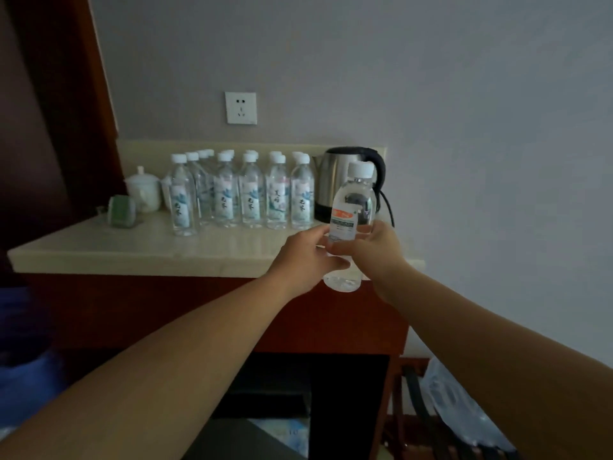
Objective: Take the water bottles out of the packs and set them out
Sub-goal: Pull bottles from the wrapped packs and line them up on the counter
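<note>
**user1:** so where's the bottle at rn?

**user2:** the held bottle (353,207) is upright in mid-air with its white cap on. It's just in front of the countertop (132,250) edge, not resting on it. Left hand (303,257) comes in from 8 o'clock and right hand (381,250) from 4 o'clock, both gripping its lower half.

**user1:** fingers?

**user2:** curled round the plastic on both sides. The left fingertips wrap across the front, below the label. Can't really tell what the right thumb is doing.

**user1:** and the rest?

**user2:** the set-out bottles (245,194) stand clustered on the countertop, between 9 and 10 o'clock from the held one. The kettle (331,184) is right behind it at around 11. The lidded cup (142,190) is further out at 9, and the wall socket (241,107) is up between 10 and 11.
</note>
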`<state>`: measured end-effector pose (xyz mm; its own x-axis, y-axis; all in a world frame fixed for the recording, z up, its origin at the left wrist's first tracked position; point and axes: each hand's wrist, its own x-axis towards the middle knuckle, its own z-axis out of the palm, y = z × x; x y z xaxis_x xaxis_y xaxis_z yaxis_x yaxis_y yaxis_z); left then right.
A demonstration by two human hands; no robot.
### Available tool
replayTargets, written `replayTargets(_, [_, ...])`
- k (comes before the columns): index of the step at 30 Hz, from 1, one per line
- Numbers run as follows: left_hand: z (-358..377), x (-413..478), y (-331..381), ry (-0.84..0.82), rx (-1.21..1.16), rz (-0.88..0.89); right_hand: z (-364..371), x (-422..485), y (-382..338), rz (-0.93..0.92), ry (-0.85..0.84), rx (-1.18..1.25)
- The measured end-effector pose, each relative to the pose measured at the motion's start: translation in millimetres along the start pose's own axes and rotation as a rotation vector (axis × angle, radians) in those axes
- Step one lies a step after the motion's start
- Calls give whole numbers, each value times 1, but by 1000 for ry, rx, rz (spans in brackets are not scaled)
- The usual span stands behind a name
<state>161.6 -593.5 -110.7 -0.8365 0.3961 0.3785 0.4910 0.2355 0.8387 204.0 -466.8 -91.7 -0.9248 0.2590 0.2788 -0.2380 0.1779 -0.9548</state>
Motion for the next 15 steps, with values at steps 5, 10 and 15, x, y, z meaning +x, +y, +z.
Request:
replayTargets(5, [-56,-4,-24,51,42,12,62,14,-8,-34,-50,-16])
replayTargets(10, [-100,-3,-52,92,22,-41,113,29,-4,-16,-119,-6])
replayTargets(15, [-121,11,-75,133,59,-49,140,57,3,-33,-177,-22])
